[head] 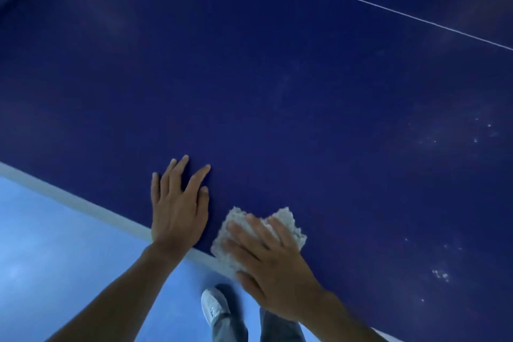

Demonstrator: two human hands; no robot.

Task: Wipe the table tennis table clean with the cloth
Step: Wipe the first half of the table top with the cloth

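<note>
— Where are we with the wipe?

— Early, I'd judge. My right grip lies flat on the cloth, fingers spread and pressing it down, nothing pinched. The cloth sits right at the white edge band of the bench, and its near part laps over the band.

— And the other one?

— My left grip is spread flat on bare blue just inside the band. It is beside the cloth but apart from it, and it looks like a brace to me.

— What's left?

— Most of it, by my reading. Pale specks show in from the band, further along it to the right, and a further scatter lies deeper in. Faint dusty smears reach towards the thin white line, far from the band. The stretch just inside the band looks evenly dark, so it may be done, but I can't be sure.
</note>
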